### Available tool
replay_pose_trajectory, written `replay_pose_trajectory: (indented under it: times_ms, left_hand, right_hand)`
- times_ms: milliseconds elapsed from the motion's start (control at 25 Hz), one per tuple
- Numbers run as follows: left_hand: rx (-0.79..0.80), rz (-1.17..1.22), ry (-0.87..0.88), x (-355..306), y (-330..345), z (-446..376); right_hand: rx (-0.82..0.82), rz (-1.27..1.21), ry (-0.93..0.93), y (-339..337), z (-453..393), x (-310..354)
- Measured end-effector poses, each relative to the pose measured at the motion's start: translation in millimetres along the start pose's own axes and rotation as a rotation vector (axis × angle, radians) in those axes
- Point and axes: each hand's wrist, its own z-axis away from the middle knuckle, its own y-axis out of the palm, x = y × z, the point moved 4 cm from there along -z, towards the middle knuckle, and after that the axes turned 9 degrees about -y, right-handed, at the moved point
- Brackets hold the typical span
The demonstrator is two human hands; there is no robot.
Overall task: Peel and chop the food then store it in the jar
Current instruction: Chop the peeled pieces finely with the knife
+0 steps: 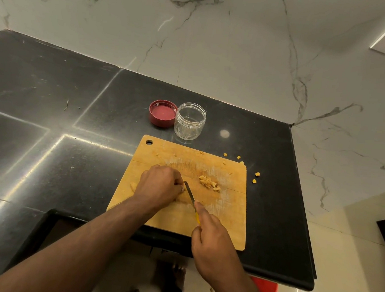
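Black stone countertop (49, 113) is seen beneath a wooden cutting board (227, 210). On the board, the left hand (159, 186) is curled down over an uncut food piece, mostly hidden under its fingers. A yellow-handled knife (191, 196) is gripped by the right hand (213, 239), blade set beside the left fingertips. An open clear jar (189, 123) and red lid (163, 113) stand behind the board. Chopped pieces (209, 182) are heaped mid-board.
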Motion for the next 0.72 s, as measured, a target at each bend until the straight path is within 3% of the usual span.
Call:
replay_pose_trajectory:
  times_ms: [440, 720]
  left_hand:
    - [-0.007, -0.029, -0.030, -2, 0, -1]
    - [-0.033, -0.027, -0.030, -2, 1, 3]
  right_hand:
    - [0.056, 0.133, 0.028, 12, -8, 6]
    - [0.004, 0.123, 0.022, 1, 20, 2]
